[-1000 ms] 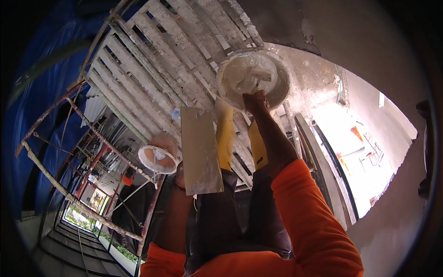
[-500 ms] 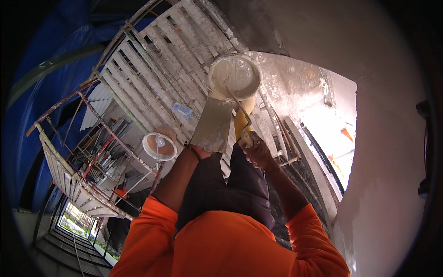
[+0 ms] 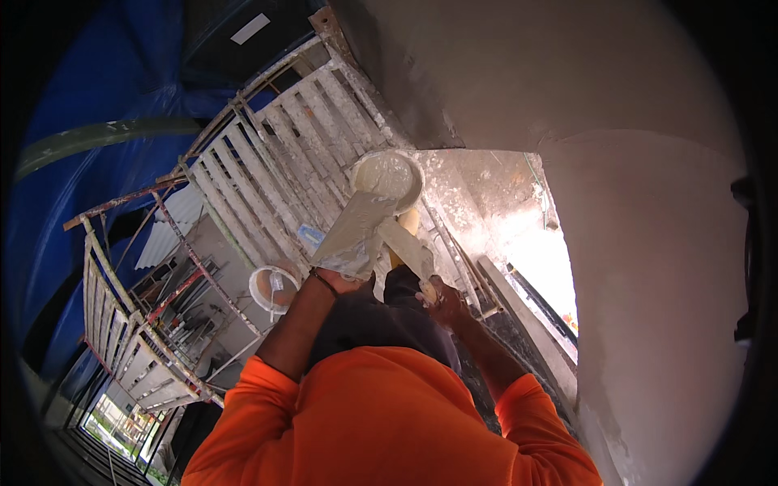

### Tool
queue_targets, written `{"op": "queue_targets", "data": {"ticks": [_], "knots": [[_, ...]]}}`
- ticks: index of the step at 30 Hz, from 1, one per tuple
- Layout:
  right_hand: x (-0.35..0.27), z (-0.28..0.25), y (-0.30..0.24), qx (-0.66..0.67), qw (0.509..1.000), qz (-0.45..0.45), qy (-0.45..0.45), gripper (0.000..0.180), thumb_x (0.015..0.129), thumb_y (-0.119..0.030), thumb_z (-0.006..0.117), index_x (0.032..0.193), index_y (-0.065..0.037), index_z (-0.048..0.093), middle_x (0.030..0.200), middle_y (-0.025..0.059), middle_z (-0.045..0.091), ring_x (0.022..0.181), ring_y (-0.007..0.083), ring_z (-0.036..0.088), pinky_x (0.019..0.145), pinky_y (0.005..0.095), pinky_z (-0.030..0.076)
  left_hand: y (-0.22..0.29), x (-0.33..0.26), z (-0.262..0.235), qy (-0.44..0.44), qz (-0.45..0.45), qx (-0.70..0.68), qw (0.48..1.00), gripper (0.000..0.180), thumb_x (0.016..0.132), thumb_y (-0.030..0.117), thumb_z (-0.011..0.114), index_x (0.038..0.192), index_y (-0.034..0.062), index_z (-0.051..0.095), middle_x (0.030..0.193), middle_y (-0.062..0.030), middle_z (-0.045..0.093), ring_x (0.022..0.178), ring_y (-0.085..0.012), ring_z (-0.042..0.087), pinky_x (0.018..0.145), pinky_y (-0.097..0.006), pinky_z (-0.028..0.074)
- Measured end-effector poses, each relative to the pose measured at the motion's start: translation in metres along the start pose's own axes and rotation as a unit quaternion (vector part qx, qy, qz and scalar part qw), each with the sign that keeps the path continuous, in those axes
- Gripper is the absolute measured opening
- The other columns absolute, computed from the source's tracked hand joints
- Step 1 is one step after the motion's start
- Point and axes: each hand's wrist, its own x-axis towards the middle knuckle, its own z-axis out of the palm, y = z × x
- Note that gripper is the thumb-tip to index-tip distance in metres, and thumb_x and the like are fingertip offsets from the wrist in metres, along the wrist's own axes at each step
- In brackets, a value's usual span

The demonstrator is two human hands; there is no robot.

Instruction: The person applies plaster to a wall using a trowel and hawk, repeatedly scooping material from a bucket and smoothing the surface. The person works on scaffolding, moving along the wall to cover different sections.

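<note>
My left hand [image 3: 344, 281] grips the near end of a flat, plaster-smeared rectangular hawk [image 3: 350, 231]. Closed around a wooden handle, my right hand [image 3: 447, 306] holds a trowel [image 3: 408, 249] whose blade is coated with plaster. The blade lies close against the hawk's right edge; whether they touch is hard to tell. Wet plaster covers much of the hawk. Just beyond its far end stands a round bucket [image 3: 416, 193] of creamy plaster, partly hidden by the hawk. Fingers of both hands are partly hidden.
A whitish slatted scaffold deck [image 3: 271, 174] stretches ahead, with a blue-and-white item [image 3: 309, 236] on it. To the left, a smaller bucket [image 3: 272, 290] sits near metal railings [image 3: 190, 247]. A plastered wall [image 3: 656, 267] rises at the right. Blue sheeting [image 3: 105, 73] hangs far left.
My right hand has drawn the trowel back from the bucket to the hawk's right side. Plaster now lies on the hawk. The view has shifted, placing the bucket lower and further left.
</note>
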Motion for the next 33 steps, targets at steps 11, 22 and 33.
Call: {"op": "queue_targets", "data": {"ticks": [11, 22, 33], "knots": [[-0.015, -0.092, -0.063, 0.409, 0.903, 0.063, -0.114, 0.036, 0.1, -0.035, 0.07, 0.119, -0.006, 0.064, 0.073, 0.0005, 0.06, 0.067, 0.0091, 0.057, 0.06, 0.0265, 0.051, -0.015, -0.011, 0.032, 0.071, 0.015, 0.048, 0.996, 0.042, 0.101, 0.045, 0.055, 0.124, 0.0118, 0.066, 0.108, -0.0093, 0.073, 0.092, -0.0328, 0.071, 0.074, -0.047, 0.058], [0.005, -0.099, -0.058, 0.515, 0.74, 0.194, -0.387, 0.066, 0.104, -0.067, 0.044, 0.111, -0.003, 0.061, 0.064, 0.0002, 0.049, 0.046, 0.0125, 0.048, 0.043, 0.0281, 0.045, -0.023, -0.021, 0.018, 0.002, 0.047, 0.272, 0.961, 0.054, 0.097, 0.051, 0.059, 0.124, 0.0043, 0.064, 0.101, -0.018, 0.068, 0.084, -0.0318, 0.065, 0.062, -0.04, 0.053], [-0.068, -0.09, -0.044, 0.165, 0.98, 0.091, -0.057, 0.048, 0.094, -0.039, 0.077, 0.129, -0.01, 0.064, 0.079, 0.0071, 0.066, 0.066, 0.0213, 0.065, 0.061, 0.031, 0.053, -0.001, 0.014, -0.03, 0.032, 0.015, 0.114, 0.993, 0.034, 0.1, 0.04, 0.06, 0.12, 0.0137, 0.069, 0.107, -0.0085, 0.074, 0.094, -0.0298, 0.072, 0.074, -0.044, 0.06]]}}
